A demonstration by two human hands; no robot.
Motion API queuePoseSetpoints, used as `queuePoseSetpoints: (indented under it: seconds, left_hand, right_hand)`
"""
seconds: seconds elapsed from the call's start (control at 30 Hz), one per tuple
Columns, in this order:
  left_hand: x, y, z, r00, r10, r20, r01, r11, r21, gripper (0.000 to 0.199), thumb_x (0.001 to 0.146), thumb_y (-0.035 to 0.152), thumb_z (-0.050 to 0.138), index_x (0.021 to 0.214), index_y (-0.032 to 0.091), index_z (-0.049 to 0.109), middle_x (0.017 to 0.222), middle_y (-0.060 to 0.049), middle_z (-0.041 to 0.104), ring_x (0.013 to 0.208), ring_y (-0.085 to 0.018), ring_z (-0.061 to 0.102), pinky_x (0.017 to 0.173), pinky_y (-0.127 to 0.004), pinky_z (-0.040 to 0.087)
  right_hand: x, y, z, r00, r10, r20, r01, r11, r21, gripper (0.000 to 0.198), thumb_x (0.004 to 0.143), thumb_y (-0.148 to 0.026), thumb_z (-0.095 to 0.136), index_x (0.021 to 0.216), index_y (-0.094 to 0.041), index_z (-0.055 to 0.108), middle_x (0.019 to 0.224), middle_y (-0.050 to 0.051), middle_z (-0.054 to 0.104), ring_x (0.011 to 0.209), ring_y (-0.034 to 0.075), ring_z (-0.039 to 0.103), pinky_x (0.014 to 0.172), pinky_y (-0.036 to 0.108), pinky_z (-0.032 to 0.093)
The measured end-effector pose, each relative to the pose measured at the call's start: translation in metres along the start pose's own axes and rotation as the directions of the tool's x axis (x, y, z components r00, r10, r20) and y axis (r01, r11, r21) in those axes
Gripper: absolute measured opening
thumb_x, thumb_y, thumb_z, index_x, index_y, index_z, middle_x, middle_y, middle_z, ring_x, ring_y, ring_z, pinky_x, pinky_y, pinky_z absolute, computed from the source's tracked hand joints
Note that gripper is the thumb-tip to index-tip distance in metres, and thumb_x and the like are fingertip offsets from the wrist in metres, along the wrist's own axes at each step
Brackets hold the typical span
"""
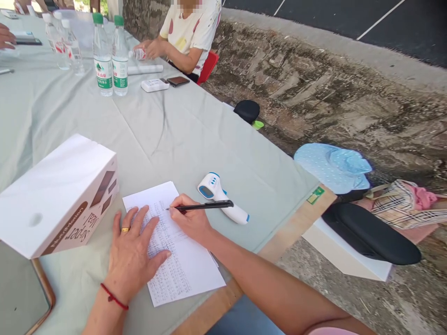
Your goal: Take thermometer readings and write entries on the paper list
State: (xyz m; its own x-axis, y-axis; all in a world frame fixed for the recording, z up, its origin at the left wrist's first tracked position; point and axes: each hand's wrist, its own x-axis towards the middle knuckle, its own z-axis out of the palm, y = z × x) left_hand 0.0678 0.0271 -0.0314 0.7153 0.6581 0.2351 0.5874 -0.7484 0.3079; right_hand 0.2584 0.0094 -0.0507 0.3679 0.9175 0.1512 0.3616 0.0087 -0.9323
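Note:
A sheet of white paper (pixel 206 270) with rows of handwriting lies on the cloth-covered table in front of me. My left hand (pixel 134 246) rests flat on its left side, fingers spread, a gold ring on one finger and a red cord at the wrist. Pinched in my right hand (pixel 192 221) is a black pen (pixel 213 204), its tip at or just above the upper part of the writing. Just beyond that hand lies a white and blue infrared thermometer (pixel 223 197). A white printed box (pixel 59 195) stands left of the paper.
A tablet or phone (pixel 23 288) lies at the lower left. Two green-capped water bottles (pixel 103 60) stand farther back, near a small white box (pixel 154 85) and a dark phone (pixel 178 81). Another person (pixel 190 37) sits across. A blue hat (pixel 331 165) lies beyond the table's right edge (pixel 296 223).

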Motion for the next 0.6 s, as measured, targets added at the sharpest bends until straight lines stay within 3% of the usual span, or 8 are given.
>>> queuePoseSetpoints:
  seconds: [0.37, 0.6]
  left_hand:
    - [0.000, 0.000, 0.000, 1.000, -0.006, -0.016, 0.006, 1.000, -0.016, 0.053, 0.078, 0.041, 0.070, 0.125, 0.022, 0.058, 0.140, -0.013, 0.053, 0.130, -0.038, 0.044, 0.111, -0.065, 0.025]
    - [0.001, 0.000, -0.001, 1.000, -0.005, -0.003, 0.005, 1.000, 0.010, 0.051, 0.078, 0.040, 0.070, 0.124, 0.020, 0.059, 0.140, -0.013, 0.053, 0.129, -0.038, 0.045, 0.109, -0.065, 0.026]
  right_hand:
    - [0.001, 0.003, -0.001, 0.999, 0.016, 0.040, -0.016, 1.000, -0.007, 0.009, 0.069, -0.024, 0.054, 0.061, -0.023, 0.049, 0.054, -0.005, 0.049, 0.050, 0.011, 0.042, 0.050, 0.025, 0.036]
    - [0.002, 0.005, -0.010, 0.978, -0.030, -0.206, 0.036, 0.999, 0.025, 0.008, 0.076, -0.031, 0.057, 0.073, -0.023, 0.055, 0.062, -0.002, 0.055, 0.057, 0.013, 0.047, 0.055, 0.026, 0.040]
